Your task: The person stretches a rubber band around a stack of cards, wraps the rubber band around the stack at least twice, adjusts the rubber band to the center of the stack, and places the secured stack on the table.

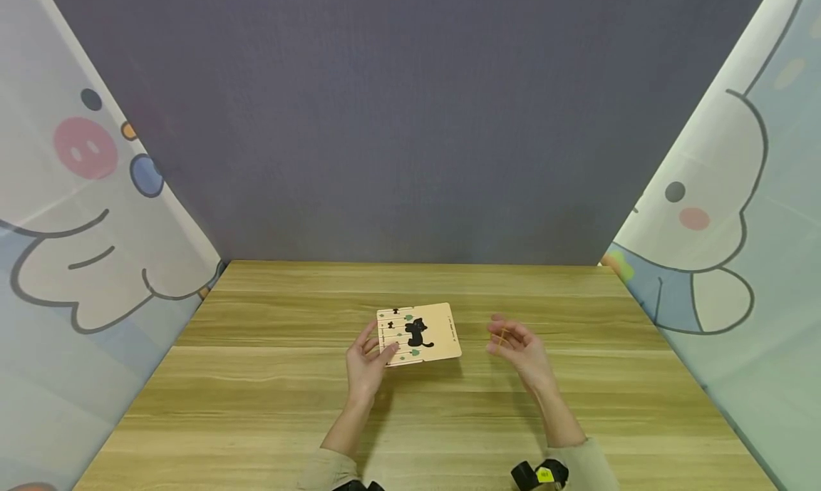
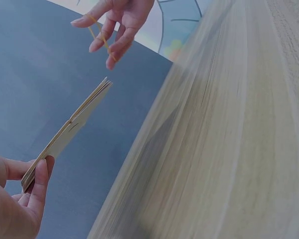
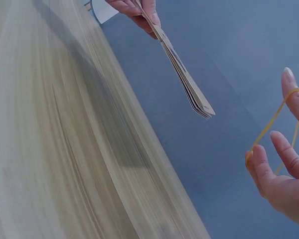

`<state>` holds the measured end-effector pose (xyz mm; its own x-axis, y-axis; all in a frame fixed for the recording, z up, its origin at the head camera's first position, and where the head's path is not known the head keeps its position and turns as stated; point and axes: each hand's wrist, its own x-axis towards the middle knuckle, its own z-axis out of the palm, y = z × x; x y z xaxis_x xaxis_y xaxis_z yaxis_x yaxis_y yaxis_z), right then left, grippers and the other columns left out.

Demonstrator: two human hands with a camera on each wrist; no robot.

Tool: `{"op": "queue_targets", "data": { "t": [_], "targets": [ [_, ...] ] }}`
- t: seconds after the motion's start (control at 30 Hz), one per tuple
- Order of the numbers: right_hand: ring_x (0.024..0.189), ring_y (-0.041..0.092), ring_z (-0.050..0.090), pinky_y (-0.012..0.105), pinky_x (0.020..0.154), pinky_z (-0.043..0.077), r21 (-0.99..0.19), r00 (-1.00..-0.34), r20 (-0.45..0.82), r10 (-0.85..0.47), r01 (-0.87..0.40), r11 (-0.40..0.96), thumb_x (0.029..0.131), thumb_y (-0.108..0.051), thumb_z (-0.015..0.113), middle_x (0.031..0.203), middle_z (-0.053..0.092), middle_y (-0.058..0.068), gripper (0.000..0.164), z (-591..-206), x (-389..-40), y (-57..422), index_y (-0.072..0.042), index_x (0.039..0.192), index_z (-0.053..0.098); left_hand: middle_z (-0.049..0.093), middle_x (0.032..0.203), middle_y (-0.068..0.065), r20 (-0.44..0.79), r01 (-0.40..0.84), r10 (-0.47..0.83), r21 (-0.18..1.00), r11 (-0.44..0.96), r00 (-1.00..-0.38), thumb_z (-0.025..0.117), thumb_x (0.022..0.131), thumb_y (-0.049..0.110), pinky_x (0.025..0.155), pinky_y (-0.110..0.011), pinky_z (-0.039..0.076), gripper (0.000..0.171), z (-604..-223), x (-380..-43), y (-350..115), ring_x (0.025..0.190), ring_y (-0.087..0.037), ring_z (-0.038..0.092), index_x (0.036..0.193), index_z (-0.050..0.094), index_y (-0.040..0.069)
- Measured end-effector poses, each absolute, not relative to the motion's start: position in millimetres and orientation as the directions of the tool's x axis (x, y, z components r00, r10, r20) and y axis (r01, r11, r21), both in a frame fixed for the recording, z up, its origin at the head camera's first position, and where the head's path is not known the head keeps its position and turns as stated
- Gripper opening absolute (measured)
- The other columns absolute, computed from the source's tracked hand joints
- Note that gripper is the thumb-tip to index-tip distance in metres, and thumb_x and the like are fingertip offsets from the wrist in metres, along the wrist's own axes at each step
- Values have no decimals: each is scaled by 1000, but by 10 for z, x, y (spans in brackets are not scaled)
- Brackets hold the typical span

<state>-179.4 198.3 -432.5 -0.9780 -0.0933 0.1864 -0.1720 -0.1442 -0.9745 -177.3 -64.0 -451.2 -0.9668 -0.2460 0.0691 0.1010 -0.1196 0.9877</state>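
Observation:
My left hand (image 1: 365,366) grips a thin stack of cream cards (image 1: 441,327) at its left end, thumb on top and fingers underneath. A black cat, thin lines and small green shapes are printed on the top face. Edge-on in the right wrist view, the stack (image 3: 182,74) shows several layers with rounded corners, held above the wooden table. To its right, my right hand (image 1: 529,355) is raised with thumb and fingers spread apart. An orange rubber band (image 3: 269,127) is looped round the thumb and fingertips, stretched between them. The band is apart from the cards.
The wooden table (image 1: 269,377) stretches below both hands. A dark grey-blue panel (image 1: 410,120) stands along its back edge. Cloths with cartoon animals hang at the left (image 1: 77,263) and right (image 1: 718,227). Black wrist cameras (image 1: 541,474) sit at the light sleeves.

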Motion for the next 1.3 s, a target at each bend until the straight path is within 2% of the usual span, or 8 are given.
{"op": "queue_targets", "data": {
  "t": [0.23,0.43,0.53,0.7,0.83,0.97,1.1,1.3],
  "targets": [
    [109,29,47,27,86,49,-941,-932,313,-184,-279,-190,75,-2,67,132,34,22,48,-4603,-1913,2076,10,116,45,60,89,-22,69,106,-236,983,-148,-969,65,74,-9,49,-21,54,60,-4508,-1772,-637,61,-19,63,129,41,-2],
    [109,31,48,31,84,50,-967,-953,244,-180,-225,-119,77,1,64,126,41,11,46,-4460,-1831,1990,10,115,41,59,90,-26,72,110,-231,981,-159,-970,63,73,-12,53,-25,56,59,-4397,-1739,-624,68,-27,64,127,41,-7],
    [108,31,48,34,82,51,-960,-944,261,-201,-234,-151,78,3,63,125,41,9,43,-4465,-1823,1968,6,115,41,59,88,-25,73,110,-233,983,-150,-970,64,73,-11,48,-19,53,58,-4379,-1740,-610,63,-23,63,126,42,-7],
    [106,34,49,40,79,52,-947,-926,297,-231,-254,-199,79,-4,64,124,39,13,49,-4480,-1811,1914,10,117,36,60,89,-24,56,95,-236,983,-155,-970,66,73,-8,36,-14,40,59,-4446,-1783,-592,49,-14,57,127,44,-2],
    [107,41,46,51,79,48,-952,-926,279,-255,-233,-197,80,-6,63,126,32,25,53,-4502,-1821,1874,11,120,33,61,87,-23,80,114,-241,984,-134,-967,67,73,-7,35,-12,37,58,-4470,-1793,-562,44,-9,52,126,46,0],
    [102,33,51,59,77,44,-957,-928,264,-263,-219,-190,80,-8,63,125,30,29,58,-4500,-1814,1833,13,122,29,62,87,-23,109,143,-242,982,-125,-964,67,73,-7,41,-14,45,57,-4472,-1788,-529,47,-10,55,125,47,-1],
    [99,26,52,60,76,45,-966,-943,229,-243,-188,-177,79,-5,63,124,29,30,60,-4477,-1801,1792,11,125,27,62,89,-23,118,152,-238,980,-131,-964,67,73,-8,50,-18,53,57,-4470,-1777,-499,55,-14,61,126,46,-2],
    [102,38,48,59,78,45,-984,-975,114,-192,-83,-159,77,3,61,129,28,29,62,-4422,-1801,1726,8,128,27,61,90,-23,101,134,-207,979,-152,-973,67,73,-7,45,-13,48,59,-4465,-1763,-475,49,-13,57,127,44,-1]
  ]
}}
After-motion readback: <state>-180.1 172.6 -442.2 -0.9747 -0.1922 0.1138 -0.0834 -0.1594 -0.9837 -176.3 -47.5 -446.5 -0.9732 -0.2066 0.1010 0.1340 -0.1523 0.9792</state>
